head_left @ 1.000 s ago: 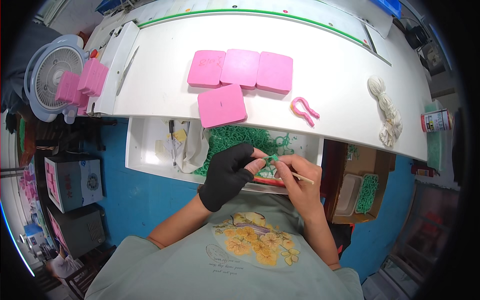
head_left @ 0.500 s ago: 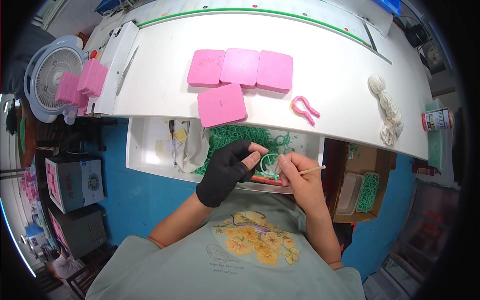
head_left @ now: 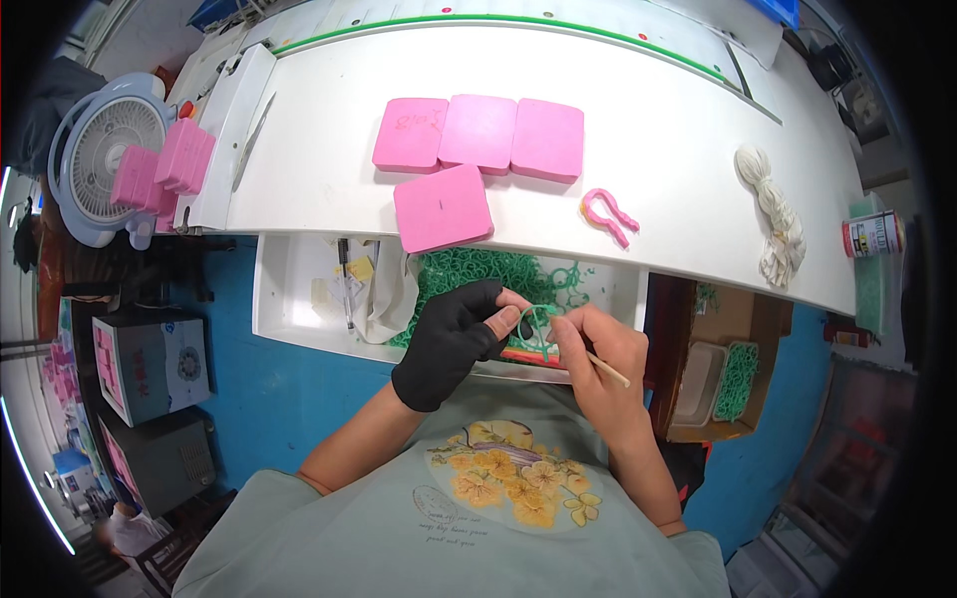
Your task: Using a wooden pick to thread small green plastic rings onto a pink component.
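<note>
My left hand, in a black glove with bare fingertips, pinches a thin green ring-shaped piece between thumb and forefinger. Close against the ring, my right hand is bare and closed on a slim tool with a pale wooden handle; its working tip is hidden by the fingers. Both hands are over the front of an open white drawer. A heap of similar green pieces lies in that drawer behind the hands, with a few loose ones to its right.
Several pink blocks lie on the white table, one near its edge. A pink U-shaped piece and a cream yarn bundle are farther right. The drawer holds a pen. A fan stands left, a cardboard box lower right.
My right hand has turned and its fingers have closed in on the ring; the wooden handle now slants downward to the right. My left hand stays almost in place.
</note>
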Available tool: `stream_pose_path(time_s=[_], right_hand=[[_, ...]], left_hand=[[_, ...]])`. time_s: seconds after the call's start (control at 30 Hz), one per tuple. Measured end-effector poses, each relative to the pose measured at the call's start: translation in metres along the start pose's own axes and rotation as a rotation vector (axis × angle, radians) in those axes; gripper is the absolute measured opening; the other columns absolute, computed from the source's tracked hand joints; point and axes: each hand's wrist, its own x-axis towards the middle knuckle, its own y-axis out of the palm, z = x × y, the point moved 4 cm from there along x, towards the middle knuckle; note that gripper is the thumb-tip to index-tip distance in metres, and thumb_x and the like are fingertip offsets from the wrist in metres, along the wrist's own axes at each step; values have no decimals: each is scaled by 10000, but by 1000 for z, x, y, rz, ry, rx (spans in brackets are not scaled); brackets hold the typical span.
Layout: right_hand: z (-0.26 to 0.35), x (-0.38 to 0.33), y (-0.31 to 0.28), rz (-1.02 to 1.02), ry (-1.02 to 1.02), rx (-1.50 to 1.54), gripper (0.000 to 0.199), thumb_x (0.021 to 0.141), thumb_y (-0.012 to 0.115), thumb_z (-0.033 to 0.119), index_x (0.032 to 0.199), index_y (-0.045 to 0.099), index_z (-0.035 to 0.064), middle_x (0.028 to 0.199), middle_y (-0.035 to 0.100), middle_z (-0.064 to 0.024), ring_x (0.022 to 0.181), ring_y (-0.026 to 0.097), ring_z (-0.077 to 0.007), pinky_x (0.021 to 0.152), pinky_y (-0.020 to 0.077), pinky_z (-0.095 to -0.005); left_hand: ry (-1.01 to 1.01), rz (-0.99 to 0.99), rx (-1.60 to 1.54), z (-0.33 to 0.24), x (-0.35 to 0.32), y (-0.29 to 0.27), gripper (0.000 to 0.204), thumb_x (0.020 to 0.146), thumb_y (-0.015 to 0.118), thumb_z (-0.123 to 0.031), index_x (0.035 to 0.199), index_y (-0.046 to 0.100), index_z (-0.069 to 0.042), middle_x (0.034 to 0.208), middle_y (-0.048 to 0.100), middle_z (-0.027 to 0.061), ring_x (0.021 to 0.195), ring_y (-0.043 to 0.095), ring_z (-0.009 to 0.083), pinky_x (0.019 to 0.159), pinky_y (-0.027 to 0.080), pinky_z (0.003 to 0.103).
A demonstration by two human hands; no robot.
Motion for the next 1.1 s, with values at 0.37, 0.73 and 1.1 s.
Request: stream_pose_path(time_s=[0.37,0.73,1.1], right_hand=[[2,-3,0,6,-18,6,150,918,642,101,815,623,-7,663,580,-134,538,566,-268,503,413,-354],[9,-2,2,-2,-189,-83,65,859,686,47,837,642,6,690,590,-113,562,579,-273,512,436,-357],[12,-9,-17,-117,-296,-161,80,833,718,47,831,643,19,705,619,-101,582,603,-274,518,465,-354]], left_hand=[[-3,18,6,1,0,1,111,968,587,-104,997,642,-12,738,550,-20,607,438,56,559,354,218],[61,-14,97,1,0,-6,122,970,592,-112,998,653,-10,776,577,-12,652,467,63,591,382,234],[85,-55,97,1,4,1,137,948,599,-110,1030,672,-28,819,583,-20,718,491,58,649,411,225]])
